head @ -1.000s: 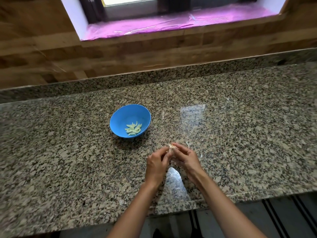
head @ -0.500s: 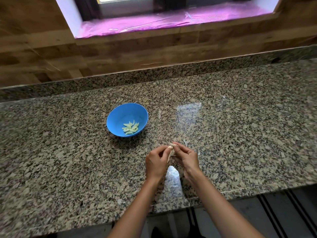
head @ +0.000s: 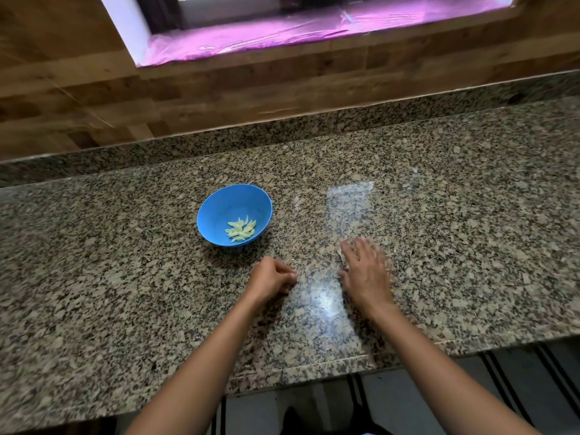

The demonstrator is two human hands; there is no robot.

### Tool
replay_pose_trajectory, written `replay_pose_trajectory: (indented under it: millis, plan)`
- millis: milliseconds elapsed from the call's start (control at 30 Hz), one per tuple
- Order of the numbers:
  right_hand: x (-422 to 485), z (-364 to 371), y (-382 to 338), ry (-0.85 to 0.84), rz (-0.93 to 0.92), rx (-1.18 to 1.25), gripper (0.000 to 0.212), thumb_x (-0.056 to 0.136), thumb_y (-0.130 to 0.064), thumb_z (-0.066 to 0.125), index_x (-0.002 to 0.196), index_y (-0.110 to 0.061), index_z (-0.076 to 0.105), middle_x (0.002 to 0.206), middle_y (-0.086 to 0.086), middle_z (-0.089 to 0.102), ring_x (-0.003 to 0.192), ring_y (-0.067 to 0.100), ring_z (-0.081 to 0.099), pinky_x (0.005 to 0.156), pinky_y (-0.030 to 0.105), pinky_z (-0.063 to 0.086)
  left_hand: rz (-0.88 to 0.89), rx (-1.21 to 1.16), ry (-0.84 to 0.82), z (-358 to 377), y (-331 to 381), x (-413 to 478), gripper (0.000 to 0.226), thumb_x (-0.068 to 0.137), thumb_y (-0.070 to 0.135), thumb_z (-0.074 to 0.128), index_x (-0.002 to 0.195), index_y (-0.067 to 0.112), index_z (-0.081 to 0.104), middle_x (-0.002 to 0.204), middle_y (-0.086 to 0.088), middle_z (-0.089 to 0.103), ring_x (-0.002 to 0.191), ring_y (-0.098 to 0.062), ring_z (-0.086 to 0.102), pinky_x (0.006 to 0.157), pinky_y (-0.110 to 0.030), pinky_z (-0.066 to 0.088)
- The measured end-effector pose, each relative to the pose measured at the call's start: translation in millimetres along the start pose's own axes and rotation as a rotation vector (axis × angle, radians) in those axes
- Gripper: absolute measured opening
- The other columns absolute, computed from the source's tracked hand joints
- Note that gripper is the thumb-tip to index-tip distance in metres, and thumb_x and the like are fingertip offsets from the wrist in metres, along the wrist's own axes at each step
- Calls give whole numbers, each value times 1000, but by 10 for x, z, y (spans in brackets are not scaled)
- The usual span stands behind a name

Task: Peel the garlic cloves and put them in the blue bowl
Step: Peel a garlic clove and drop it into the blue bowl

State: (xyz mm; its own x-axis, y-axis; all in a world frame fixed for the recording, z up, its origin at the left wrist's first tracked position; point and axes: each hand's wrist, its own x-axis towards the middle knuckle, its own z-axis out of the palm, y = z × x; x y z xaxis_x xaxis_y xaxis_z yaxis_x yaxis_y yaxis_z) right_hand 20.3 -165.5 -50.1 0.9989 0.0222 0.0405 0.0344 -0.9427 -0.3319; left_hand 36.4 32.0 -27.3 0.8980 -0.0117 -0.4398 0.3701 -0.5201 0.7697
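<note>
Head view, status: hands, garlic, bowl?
Left hand curled, contents hidden. Right hand flat, blurred. Peeled cloves in blue bowl. Nothing blocking.

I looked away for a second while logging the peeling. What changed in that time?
The two hands parted: the right hand swung out to the right, fingers spread flat and blurred; the left hand stays curled, contents hidden. The round blue plastic bowl with its peeled garlic cloves has not moved.
</note>
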Motion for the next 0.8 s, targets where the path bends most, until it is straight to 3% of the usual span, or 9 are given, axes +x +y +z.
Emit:
replay_pose_trajectory:
  millis: [100,200,267,367,467,533,600,667,800]
  plan:
    - [-173,177,-215,-96,-213,67,52,96,-39,31,145,-25,20,152,-2,11,142,15,11,112,33,-9,4,13,-37,-46,93,51,10,83,13,68,81,3,68,72,-12,70,60,-19,64,68,-38,59]
    - [-262,340,-239,-227,-266,24,65,89,-58,3,146,-26,3,153,-6,-4,142,11,-5,106,29,-20,-7,215,-41,-13,149,108,12,83,16,69,79,4,68,68,-6,70,59,-14,66,65,-31,59]
    - [-279,399,-196,-225,-259,9,62,92,-54,3,147,-26,-3,153,-8,-11,140,8,-16,107,28,-20,36,416,-6,45,162,105,13,86,17,67,81,5,66,72,-4,68,63,-11,65,62,-25,56]
    - [-287,409,-193,-233,-253,48,58,96,-49,10,147,-26,-5,152,-10,-14,138,6,-19,108,28,-20,119,623,18,179,131,96,12,91,19,59,86,8,59,87,-9,66,80,-19,64,76,-36,57]
    - [-298,416,-176,-244,-259,79,57,98,-50,13,148,-28,-2,152,-13,-13,140,4,-15,109,27,-18,128,691,38,175,133,115,11,91,21,59,86,10,58,80,-4,63,74,-17,61,72,-36,55]
    - [-290,419,-174,-237,-232,180,53,99,-48,21,147,-30,10,151,-17,-3,140,0,-4,112,25,-10,85,509,-25,106,114,116,12,89,19,63,82,10,60,73,-2,63,67,-13,61,65,-32,53]
    - [-241,343,-236,-182,-108,461,43,98,-39,38,140,-29,36,144,-19,27,133,-3,25,112,18,14,-6,6,-150,63,115,40,11,88,12,63,85,1,63,76,-12,68,64,-18,65,63,-33,57]
    - [-144,214,-312,-145,60,828,30,93,-26,54,122,-21,59,114,-17,59,103,-4,55,87,8,41,-70,-366,-158,97,172,-47,13,88,6,60,93,-6,64,82,-18,69,67,-21,68,63,-28,59]
    - [-10,85,-343,-112,321,1286,14,80,-9,69,93,-7,72,74,-5,71,66,8,68,60,21,55,-130,-698,-106,297,240,-103,17,86,6,62,97,-7,66,91,-20,71,74,-23,69,71,-29,59]
